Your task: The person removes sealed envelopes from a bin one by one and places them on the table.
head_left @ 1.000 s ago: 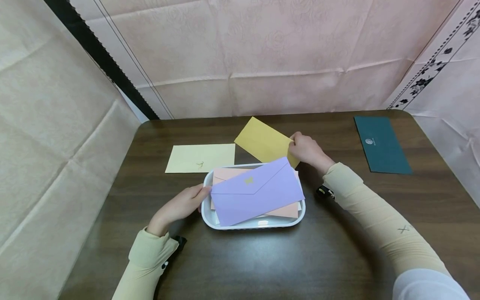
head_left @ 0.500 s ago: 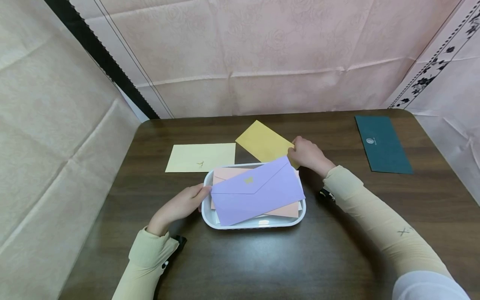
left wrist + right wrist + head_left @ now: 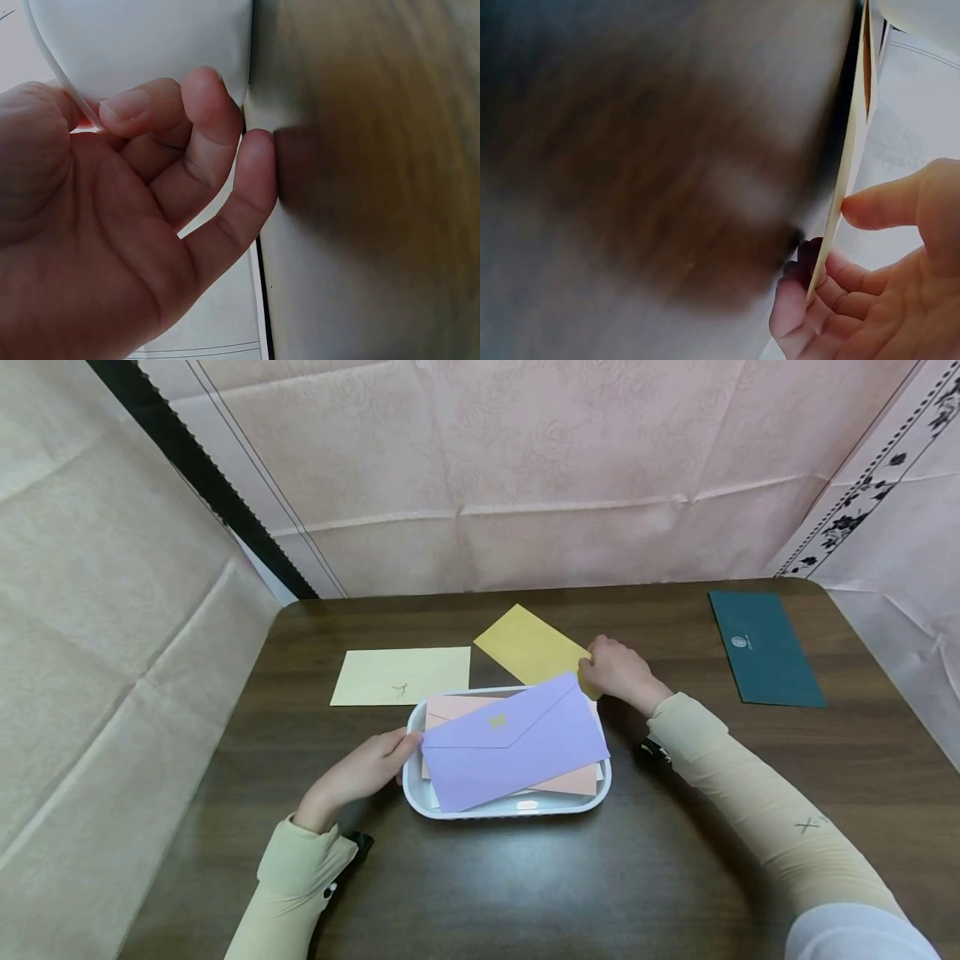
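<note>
R hand (image 3: 618,672): pinching, fingers bent; I've got it on the R end of the yellow envelope (image 3: 528,647).
Yellow envelope: at an angle just past far side of the white tray (image 3: 495,810), L corner just beside the pale envelope (image 3: 405,675).
L hand (image 3: 363,768): gripping tray's L rim, thumb by L end of the purple envelope (image 3: 517,752); can't tell if they touch.
Tray load: purple on top, tilted, pink envelope (image 3: 566,783) under it.
R wrist cam: gives me what head cam hides, i.e. thumb (image 3: 885,206) on one face, fingertips round the other, envelope nearly edge-on.
L wrist cam: shows me fingers (image 3: 206,105) curled by tray's outer wall; head cam gets mostly back of hand.
Head cam only: green envelope (image 3: 767,647), far R of table (image 3: 487,885).
Markings: gold emblem (image 3: 497,721) on purple; small gold motif (image 3: 401,688) on pale; round pale logo (image 3: 740,642) on green, txt too small to read; X-like mark (image 3: 807,822) on R sleeve (image 3: 765,802).
</note>
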Demonstrator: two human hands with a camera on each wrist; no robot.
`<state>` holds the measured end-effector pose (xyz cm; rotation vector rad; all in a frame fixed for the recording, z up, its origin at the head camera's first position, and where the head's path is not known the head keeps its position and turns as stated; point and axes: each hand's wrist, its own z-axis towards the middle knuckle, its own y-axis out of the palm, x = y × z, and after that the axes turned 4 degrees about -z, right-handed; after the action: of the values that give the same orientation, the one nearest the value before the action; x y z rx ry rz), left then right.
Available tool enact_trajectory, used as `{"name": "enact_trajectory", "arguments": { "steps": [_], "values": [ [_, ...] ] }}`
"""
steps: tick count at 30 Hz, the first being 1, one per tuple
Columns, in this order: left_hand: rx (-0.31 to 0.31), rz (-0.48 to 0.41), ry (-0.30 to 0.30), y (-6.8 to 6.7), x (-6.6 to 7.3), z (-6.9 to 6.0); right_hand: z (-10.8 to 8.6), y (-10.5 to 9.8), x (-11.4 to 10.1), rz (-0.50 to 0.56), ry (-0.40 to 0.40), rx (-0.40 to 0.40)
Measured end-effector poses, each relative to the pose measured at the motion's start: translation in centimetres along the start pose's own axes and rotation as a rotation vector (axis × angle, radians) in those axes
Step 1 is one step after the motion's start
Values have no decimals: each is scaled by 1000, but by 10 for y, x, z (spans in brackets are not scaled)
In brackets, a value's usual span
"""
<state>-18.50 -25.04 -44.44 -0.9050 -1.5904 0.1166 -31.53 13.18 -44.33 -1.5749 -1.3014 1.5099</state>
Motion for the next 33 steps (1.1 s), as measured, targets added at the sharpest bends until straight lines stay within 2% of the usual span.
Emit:
{"name": "enact_trajectory", "arguments": {
  "steps": [11,24,33],
  "values": [
    [0,1,-13,1,-2,2,0,2,1,-52,-8,-20],
    [5,21,-18,0,-1,0,0,1,-2,-109,42,-59],
    [0,12,-26,-1,0,0,0,1,-4,-148,67,-45]
  ]
}}
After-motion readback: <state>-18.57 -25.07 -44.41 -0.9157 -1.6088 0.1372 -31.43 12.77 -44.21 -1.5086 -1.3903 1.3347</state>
